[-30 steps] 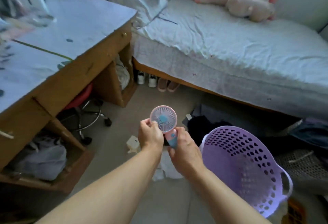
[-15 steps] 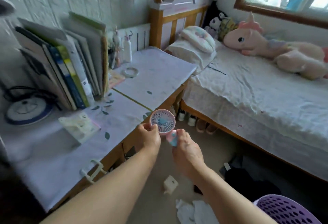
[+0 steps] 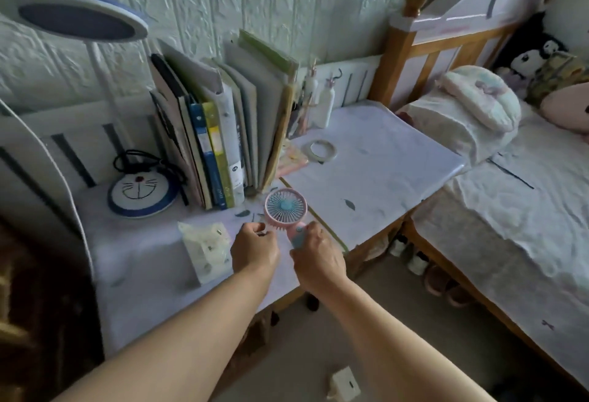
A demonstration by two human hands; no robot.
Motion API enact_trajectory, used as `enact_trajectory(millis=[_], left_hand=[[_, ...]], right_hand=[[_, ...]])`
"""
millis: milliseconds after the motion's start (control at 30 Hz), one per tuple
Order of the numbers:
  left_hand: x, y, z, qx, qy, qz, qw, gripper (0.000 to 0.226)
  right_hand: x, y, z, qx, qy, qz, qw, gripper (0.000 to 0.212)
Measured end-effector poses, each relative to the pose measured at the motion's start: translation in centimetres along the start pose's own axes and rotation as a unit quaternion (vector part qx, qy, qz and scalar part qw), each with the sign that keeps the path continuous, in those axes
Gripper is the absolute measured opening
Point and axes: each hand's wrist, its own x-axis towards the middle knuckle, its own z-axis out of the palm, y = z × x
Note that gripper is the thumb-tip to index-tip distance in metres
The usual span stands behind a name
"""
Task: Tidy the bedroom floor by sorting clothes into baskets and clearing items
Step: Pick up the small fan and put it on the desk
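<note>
A small pink hand-held fan [image 3: 286, 208] with a blue hub is held upright over the desk [image 3: 376, 159]. My right hand [image 3: 318, 258] grips its pink and blue handle from below. My left hand [image 3: 255, 247] sits at the lower left of the fan's head with its fingers curled; whether it touches the rim is unclear. A small white box [image 3: 345, 384] lies on the floor below the desk.
Upright books [image 3: 223, 133], a desk lamp [image 3: 140, 192], a tissue pack [image 3: 207, 250], a white ring [image 3: 319, 149] and bottles [image 3: 325, 108] stand on the desk. The bed [image 3: 510, 210] with its pillow lies to the right, shoes beneath it.
The view has swung up from the floor and purple basket to the desk. The fan has travelled over the desktop, and my left hand has slid down off the fan's rim.
</note>
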Motion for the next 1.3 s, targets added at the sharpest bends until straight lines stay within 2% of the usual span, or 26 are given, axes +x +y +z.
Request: enact_trajectory(millis=[167, 333, 467, 633, 733, 967, 1300], left_hand=[[3.8, -1.2, -1.2, 0.027, 0.057, -0.061, 0.996, 0.025], [6.1, -1.9, -2.4, 0.032, 0.079, -0.095, 0.992, 0.024], [6.6, -2.1, -2.3, 0.041, 0.073, -0.087, 0.993, 0.024], [6.3, -1.7, -2.3, 0.056, 0.076, -0.068, 0.993, 0.023], [5.9, -1.4, -2.1, 0.053, 0.053, -0.053, 0.996, 0.020], [3.4, -1.6, 0.3, 0.069, -0.019, -0.015, 0.997, 0.025], [-3.1, -3.8, 8.1, 0.104, -0.171, 0.041, 0.979, 0.009]], right_hand=[[3.9, -2.4, 3.7, 0.067, -0.072, -0.038, 0.994, 0.035], [5.9, -4.0, 7.0, 0.054, -0.117, -0.036, 0.991, 0.039], [6.5, -4.7, 8.4, 0.035, -0.112, -0.010, 0.993, 0.041], [6.4, -4.9, 8.4, -0.033, -0.109, -0.032, 0.993, 0.049], [6.1, -4.3, 7.1, -0.027, -0.116, -0.033, 0.992, 0.050], [3.7, -0.8, 3.3, -0.009, -0.043, -0.004, 0.999, 0.046], [-3.0, 11.0, 0.5, 0.014, 0.027, 0.154, 0.988, 0.040]])
